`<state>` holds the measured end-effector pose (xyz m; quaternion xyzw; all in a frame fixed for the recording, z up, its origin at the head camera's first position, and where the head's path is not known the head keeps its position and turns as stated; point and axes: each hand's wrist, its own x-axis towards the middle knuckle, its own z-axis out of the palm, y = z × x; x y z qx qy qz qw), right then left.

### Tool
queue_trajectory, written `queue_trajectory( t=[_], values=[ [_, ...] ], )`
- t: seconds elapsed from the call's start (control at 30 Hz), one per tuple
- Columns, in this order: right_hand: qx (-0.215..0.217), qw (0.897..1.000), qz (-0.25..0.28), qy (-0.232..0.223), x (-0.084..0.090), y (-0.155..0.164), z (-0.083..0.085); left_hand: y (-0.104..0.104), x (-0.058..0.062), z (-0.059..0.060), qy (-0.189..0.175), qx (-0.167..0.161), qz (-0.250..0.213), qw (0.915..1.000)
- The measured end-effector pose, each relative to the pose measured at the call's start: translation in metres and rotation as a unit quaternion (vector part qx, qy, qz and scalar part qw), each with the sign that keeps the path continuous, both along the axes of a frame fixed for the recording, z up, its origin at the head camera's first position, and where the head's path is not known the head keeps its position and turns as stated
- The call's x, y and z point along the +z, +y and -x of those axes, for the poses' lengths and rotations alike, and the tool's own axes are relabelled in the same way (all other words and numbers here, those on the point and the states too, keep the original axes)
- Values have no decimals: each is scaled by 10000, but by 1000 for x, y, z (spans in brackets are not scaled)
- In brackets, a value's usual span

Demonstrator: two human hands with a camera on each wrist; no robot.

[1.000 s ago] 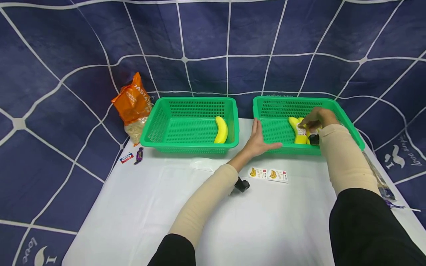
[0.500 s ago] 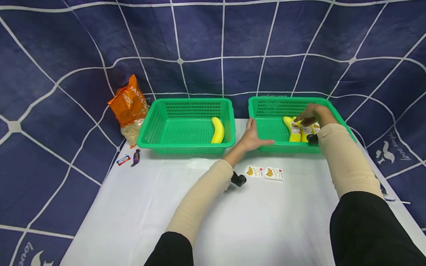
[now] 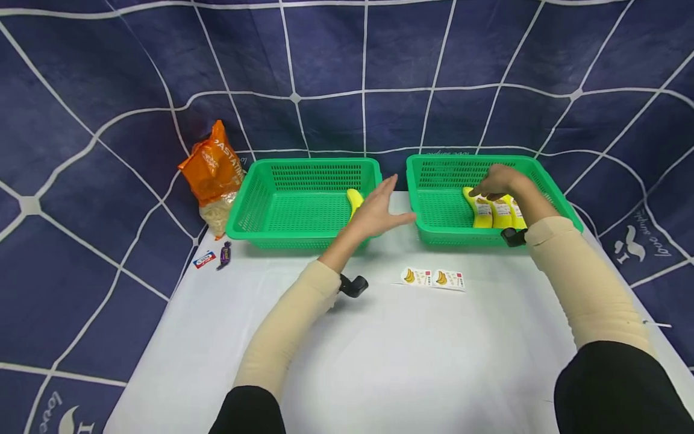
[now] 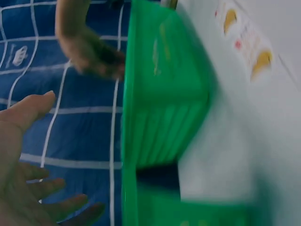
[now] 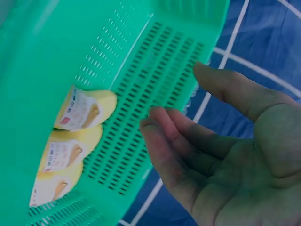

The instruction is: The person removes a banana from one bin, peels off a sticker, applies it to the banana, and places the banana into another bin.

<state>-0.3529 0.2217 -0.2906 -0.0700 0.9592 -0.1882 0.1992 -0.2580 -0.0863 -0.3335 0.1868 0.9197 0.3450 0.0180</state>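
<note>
Right hand hovers inside right green basket, just above three labelled bananas lying side by side; grip released, fingers loosely bent, holding nothing. Left hand raised over gap between baskets, fingers spread, grip released. Left green basket holds one banana. Two banana stickers lie on white counter nearby. Orange pasta bag stands far left.

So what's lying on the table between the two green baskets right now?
In the head view, the left hand hovers open over the gap between the left basket and the right basket; beneath it only bare white table shows.
</note>
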Motion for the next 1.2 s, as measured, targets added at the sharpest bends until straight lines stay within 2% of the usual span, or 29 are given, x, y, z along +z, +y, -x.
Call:
queue_trajectory(
  t=[0.17,0.3,0.43,0.63,0.73,0.87,1.0,1.1,1.2],
  values=[
    [193,9983,-329,451,9,-8,-19,-52,1,-14,262,398,214,9986],
    [184,9965,-481,658,12,-19,-37,-99,-10,-30,420,784,368,9954],
    [231,9951,-599,756,13,-31,-54,-147,-22,-43,692,1255,565,9881],
    [303,9941,-505,913,20,-48,-74,-218,-30,-45,944,2061,677,9716],
    [357,9935,-462,981,23,-56,-82,-247,-36,-44,827,2278,593,9684],
    [405,9932,-420,1009,25,-63,-89,-272,-45,-46,363,2339,324,9711],
    [431,9927,-389,1053,27,-69,-96,-283,-59,-47,-22,2439,-68,9698],
    [442,9925,-385,1075,29,-73,-99,-285,-71,-46,-115,2559,-265,9663],
    [485,9922,-352,1095,30,-78,-102,-284,-79,-45,-39,2683,-445,9623]
  ],
)
